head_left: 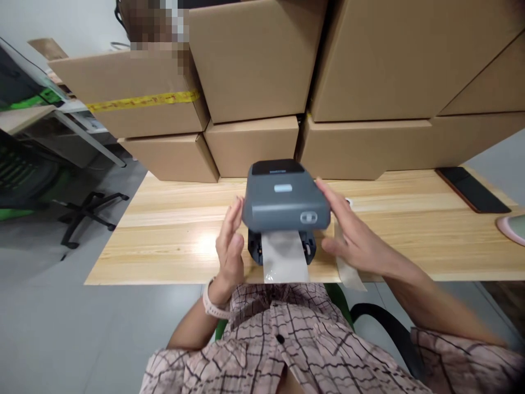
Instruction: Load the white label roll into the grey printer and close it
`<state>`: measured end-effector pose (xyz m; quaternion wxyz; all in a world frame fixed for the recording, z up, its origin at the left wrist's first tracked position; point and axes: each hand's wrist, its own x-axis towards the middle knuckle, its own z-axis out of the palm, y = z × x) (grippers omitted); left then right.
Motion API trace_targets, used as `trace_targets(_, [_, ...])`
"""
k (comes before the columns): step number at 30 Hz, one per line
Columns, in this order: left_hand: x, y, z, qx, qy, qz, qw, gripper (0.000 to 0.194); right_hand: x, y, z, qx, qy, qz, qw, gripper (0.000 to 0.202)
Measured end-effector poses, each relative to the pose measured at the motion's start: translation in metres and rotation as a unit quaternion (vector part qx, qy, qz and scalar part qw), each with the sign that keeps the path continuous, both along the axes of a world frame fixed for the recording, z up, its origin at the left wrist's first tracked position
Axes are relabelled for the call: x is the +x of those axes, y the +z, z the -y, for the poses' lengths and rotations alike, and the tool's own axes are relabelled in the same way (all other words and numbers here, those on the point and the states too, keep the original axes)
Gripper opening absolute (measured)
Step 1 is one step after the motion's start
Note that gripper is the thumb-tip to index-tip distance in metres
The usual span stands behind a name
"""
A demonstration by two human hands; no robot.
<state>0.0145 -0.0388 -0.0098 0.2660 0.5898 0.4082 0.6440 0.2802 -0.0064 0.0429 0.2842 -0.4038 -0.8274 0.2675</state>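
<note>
A dark grey label printer (pixel 279 208) is at the table's front, directly before me. Its cover is raised off the black base (pixel 255 249), which shows below it. A pale strip of label paper (pixel 285 257) comes out under the cover and reaches the table's front edge. My left hand (pixel 232 243), with a pale wristband, is closed against the printer's left side. On the right side, my right hand (pixel 348 235) has its fingers along the cover and its thumb lower down. Both hands grip the printer between them; the far fingers are partly hidden.
Cardboard boxes (pixel 258 60) are stacked along the back of the wooden table (pixel 164 235). A second pale strip (pixel 348 273) hangs over the front edge beneath my right hand. A phone (pixel 471 189) lies at the right. Behind the boxes, a person's head (pixel 150 22) shows.
</note>
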Motion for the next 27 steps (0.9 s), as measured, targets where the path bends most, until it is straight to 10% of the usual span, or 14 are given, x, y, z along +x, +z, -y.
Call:
trace_targets(5, [-0.020, 0.022, -0.066, 0.025, 0.000, 0.006, 1.000, 0.063, -0.022, 0.026, -0.071, 0.121, -0.028, -0.066, 0.990, 0.100])
trace_targets(12, [-0.031, -0.013, -0.082, -0.249, -0.101, -0.040, 0.962, 0.088, -0.044, 0.043, -0.161, 0.183, -0.091, -0.092, 0.975, 0.086])
trace_targets(18, [-0.030, -0.015, -0.072, -0.278, -0.101, -0.153, 0.943, 0.084, -0.059, 0.046, -0.119, 0.303, -0.098, -0.033, 0.947, 0.070])
trace_targets(23, [-0.027, -0.006, -0.071, -0.315, -0.056, -0.226, 0.920, 0.077, -0.074, 0.018, -0.099, 0.088, 0.157, 0.225, 0.958, 0.081])
trace_targets(27, [-0.023, 0.000, -0.070, -0.325, -0.064, -0.244, 0.911, 0.078, -0.091, 0.002, -0.118, -0.008, 0.198, 0.344, 0.918, 0.101])
